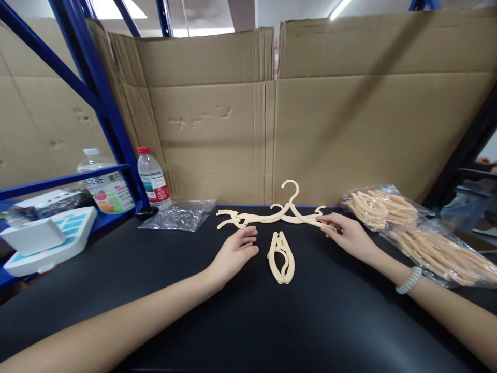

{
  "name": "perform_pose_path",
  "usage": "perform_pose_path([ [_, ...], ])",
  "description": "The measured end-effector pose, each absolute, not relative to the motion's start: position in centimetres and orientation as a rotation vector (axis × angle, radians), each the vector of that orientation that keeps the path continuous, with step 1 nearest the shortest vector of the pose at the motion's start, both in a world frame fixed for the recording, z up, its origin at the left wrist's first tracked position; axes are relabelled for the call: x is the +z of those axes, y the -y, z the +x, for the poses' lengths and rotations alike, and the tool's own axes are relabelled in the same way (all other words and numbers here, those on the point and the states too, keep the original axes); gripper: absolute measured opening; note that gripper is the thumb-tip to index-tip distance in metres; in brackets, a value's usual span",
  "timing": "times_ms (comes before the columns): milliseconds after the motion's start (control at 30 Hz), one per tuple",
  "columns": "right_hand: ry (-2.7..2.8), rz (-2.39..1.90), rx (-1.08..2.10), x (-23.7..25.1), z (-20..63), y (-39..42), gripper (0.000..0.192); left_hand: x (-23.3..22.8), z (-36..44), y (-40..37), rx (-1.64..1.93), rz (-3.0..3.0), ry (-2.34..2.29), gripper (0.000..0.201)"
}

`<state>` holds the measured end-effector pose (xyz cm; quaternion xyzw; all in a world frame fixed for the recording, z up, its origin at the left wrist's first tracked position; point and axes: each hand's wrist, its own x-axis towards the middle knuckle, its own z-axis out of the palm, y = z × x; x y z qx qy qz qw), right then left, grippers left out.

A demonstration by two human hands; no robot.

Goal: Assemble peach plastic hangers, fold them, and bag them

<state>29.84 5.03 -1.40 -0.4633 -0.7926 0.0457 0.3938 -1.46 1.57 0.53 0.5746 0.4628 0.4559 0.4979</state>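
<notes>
On the black tabletop, a cream-coloured folding hanger (289,205) lies spread out, its hook toward the cardboard. My right hand (346,235) pinches the tip of its right arm between thumb and fingers. Other cream hanger parts lie under and beside it, with notched ends (229,216) at the left; how many hangers overlap there I cannot tell. Closer to me lies a folded hanger (274,261), arms together, in front of the spread one. My left hand (234,255) hovers left of this folded hanger, its fingers stretched out and holding nothing.
Bagged hangers (442,251) lie at the right, with another bag (382,207) behind. A crumpled clear bag (178,215) lies at the back left, near a red-capped bottle (153,178). A white device (50,241) stands far left. Cardboard (213,129) walls the back.
</notes>
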Motion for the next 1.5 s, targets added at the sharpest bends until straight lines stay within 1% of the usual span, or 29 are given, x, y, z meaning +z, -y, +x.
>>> perform_pose_path([
  [100, 2.018, -1.157, 0.075, -1.1, 29.7, -4.8, 0.024, 0.8, -1.4, -1.6, 1.147, 1.232, -1.115, 0.043],
  [333, 1.992, -1.131, 0.020, -1.0, 29.4, -4.5, 0.020, 1.1, -1.4, -1.9, 1.371, 0.780, -1.051, 0.055],
  [433, 1.993, -1.124, 0.011, -0.8, 29.3, -4.3, 0.019, 0.9, -1.5, -1.9, 1.404, 0.805, -1.019, 0.049],
  [533, 2.001, -1.101, 0.001, -0.6, 29.2, -4.0, 0.018, 0.4, -1.6, -1.9, 1.397, 0.987, -0.986, 0.043],
  [600, 2.017, -1.078, -0.018, -0.5, 29.1, -3.9, 0.018, 0.1, -1.6, -1.9, 1.389, 1.080, -0.971, 0.051],
  [733, 2.075, -1.003, -0.057, -0.5, 28.8, -3.6, 0.016, -0.2, -1.5, -1.9, 1.367, 1.154, -0.999, 0.075],
  [800, 2.090, -0.976, -0.072, -0.6, 28.6, -3.5, 0.015, -0.2, -1.5, -1.9, 1.340, 1.204, -1.018, 0.080],
  [867, 2.097, -0.965, -0.084, -0.7, 28.4, -3.4, 0.015, -0.1, -1.5, -1.7, 1.308, 1.251, -1.023, 0.078],
  [1067, 2.096, -0.952, -0.103, -0.7, 28.2, -3.3, 0.018, 0.1, -1.7, -1.7, 1.235, 1.319, -1.082, 0.059],
  [1300, 2.103, -0.927, -0.108, -0.8, 27.9, -3.3, 0.021, -0.4, -1.9, -2.3, 1.359, 1.195, -0.997, 0.038],
  [1400, 2.103, -0.947, -0.185, -0.5, 28.1, -3.3, 0.021, -0.4, -1.9, -2.3, 1.362, 1.177, -1.021, 0.032],
  [1500, 2.116, -1.033, -0.360, 0.1, 28.6, -3.1, 0.018, -0.2, -1.9, -2.2, 1.350, 1.194, -1.036, 0.030],
])
